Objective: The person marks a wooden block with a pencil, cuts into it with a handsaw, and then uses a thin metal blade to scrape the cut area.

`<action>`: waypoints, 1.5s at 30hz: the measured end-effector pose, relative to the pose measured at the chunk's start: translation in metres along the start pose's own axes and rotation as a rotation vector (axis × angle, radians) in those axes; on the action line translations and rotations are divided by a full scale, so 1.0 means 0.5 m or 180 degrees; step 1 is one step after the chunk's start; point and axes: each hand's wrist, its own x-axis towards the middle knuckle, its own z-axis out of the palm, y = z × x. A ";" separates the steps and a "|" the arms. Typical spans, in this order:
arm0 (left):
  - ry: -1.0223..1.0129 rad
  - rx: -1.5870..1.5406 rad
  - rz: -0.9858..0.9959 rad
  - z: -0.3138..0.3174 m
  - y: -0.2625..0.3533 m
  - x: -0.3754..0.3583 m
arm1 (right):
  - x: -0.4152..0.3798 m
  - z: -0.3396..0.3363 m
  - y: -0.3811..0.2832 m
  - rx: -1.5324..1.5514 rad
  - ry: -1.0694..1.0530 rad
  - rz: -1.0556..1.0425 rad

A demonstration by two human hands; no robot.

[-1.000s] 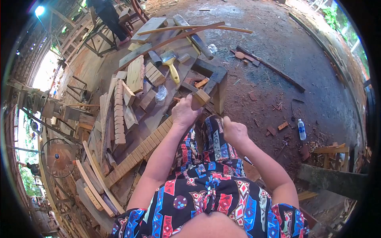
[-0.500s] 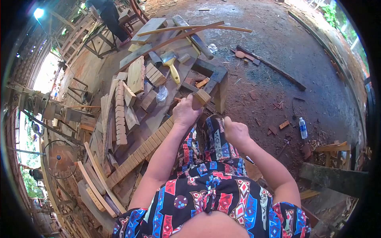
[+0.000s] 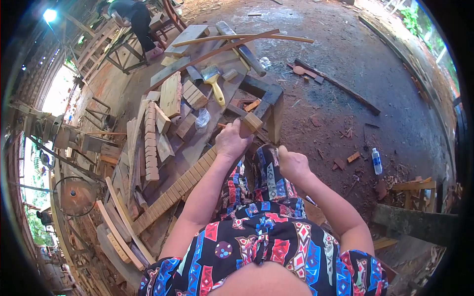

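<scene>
Only partly was the small wooden block [image 3: 251, 122] seen, its lower end being covered by the left hand [image 3: 231, 141], which was wrapped tightly around it just at seven o'clock of the dark wooden frame [image 3: 270, 102]. The right hand [image 3: 291, 163] was clenched into a fist at four o'clock of the left one, over the patterned cloth [image 3: 264, 197]; whatever was gripped inside it could not be made out. A yellow-handled brush [image 3: 213, 81] was lying at eleven o'clock of the block, and a plastic bottle [image 3: 376, 161] well apart at three o'clock.
</scene>
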 end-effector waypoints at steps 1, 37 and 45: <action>-0.0062 -0.0014 -0.0058 0.000 0.000 0.001 | -0.008 -0.007 -0.002 0.0012 0.0034 0.0026; 0.0020 0.0109 0.0035 -0.015 0.009 -0.008 | 0.003 -0.014 -0.005 -0.0036 -0.0089 0.0146; 0.0027 0.0146 -0.0002 -0.002 0.005 -0.005 | 0.099 -0.002 -0.042 0.0060 0.0121 -0.0007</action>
